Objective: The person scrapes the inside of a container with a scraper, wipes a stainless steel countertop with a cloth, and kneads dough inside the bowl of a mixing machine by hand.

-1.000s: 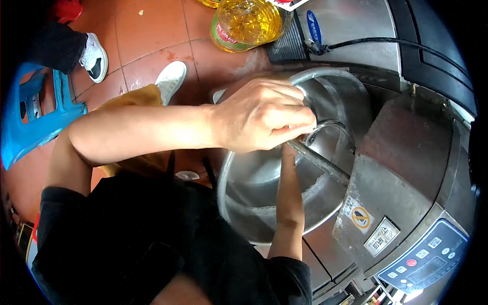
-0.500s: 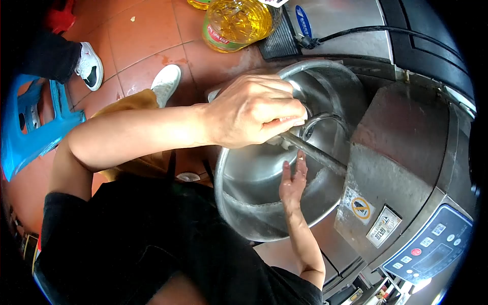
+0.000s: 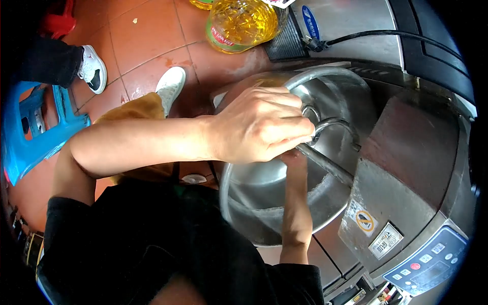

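My left hand [image 3: 267,124] is closed, fingers curled and thumb pressed against them, above a steel mixer bowl [image 3: 254,235]. It is beside the curved mixing hook [image 3: 338,122] and over the near end of a straight metal bar [image 3: 328,165]; what its fingers hold, if anything, is hidden. My right hand [image 3: 294,158] reaches into the bowl beneath my left hand. Only its wrist and the back of the hand show; its fingers are covered. Pale residue clings to the bowl's inner wall.
The mixer's metal housing [image 3: 406,157] and blue control panel [image 3: 429,264] stand on the right. A jug of yellow oil [image 3: 241,25] is on the tiled floor [image 3: 147,35]. A black plug cord [image 3: 366,33] crosses a steel surface. A blue stool [image 3: 35,147] and another person's shoe [image 3: 93,71] are left.
My right hand has moved up and farther under my left hand, so its fingers, spread before, are now hidden. My left hand stays closed near the bar. The view has shifted slightly.
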{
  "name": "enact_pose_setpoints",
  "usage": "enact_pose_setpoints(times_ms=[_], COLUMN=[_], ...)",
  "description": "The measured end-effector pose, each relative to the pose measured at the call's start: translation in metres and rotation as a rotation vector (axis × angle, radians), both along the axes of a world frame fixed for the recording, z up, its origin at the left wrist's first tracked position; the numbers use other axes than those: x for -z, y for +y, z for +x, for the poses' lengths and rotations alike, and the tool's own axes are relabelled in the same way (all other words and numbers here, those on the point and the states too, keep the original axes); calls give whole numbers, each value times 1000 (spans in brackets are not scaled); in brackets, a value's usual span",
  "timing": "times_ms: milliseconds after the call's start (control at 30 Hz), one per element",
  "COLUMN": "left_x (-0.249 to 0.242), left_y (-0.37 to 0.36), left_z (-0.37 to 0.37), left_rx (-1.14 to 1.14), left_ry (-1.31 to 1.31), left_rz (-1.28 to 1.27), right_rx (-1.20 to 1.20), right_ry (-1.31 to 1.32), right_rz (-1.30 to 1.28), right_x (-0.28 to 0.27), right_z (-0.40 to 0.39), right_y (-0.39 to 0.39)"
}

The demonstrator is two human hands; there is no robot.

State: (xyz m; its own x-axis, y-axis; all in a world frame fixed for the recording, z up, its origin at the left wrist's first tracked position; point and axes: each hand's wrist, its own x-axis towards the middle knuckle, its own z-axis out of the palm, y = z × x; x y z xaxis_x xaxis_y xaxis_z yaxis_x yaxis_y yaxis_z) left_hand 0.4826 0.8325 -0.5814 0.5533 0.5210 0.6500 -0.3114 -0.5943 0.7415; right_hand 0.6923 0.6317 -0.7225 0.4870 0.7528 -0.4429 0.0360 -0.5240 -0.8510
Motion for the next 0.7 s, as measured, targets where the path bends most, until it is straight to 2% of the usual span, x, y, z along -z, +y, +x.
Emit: enact_pose_setpoints(times_ms=[67,167,267,400,533,600,667,700], left_x=[0,1,1,2,0,-2,-1,0], left_y=[0,2,2,3,6,4,4,3], left_z=[1,2,-1,0,-3,-5,-4,-4], left_rx=[6,11,21,8,30,30,28,27], left_ry=[6,-33,-61,-91,-37,-23,-18,-26], left_rz=[2,11,10,17,31,46,48,55], right_rx=[-116,-225,-257,-284,-330,-425,-567,-640], right_ry=[-393,-841,-1058,-1166,-1111,-1034,-871,-921], right_rz=[-50,-103,-136,-161,-337,-567,-885,-773], right_x=[41,78,91,93,38,-18,-96,-123], right_z=[32,64,70,60,19,-22,-70,-87], right_y=[2,-4,-10,-16,-45,-37,5,14])
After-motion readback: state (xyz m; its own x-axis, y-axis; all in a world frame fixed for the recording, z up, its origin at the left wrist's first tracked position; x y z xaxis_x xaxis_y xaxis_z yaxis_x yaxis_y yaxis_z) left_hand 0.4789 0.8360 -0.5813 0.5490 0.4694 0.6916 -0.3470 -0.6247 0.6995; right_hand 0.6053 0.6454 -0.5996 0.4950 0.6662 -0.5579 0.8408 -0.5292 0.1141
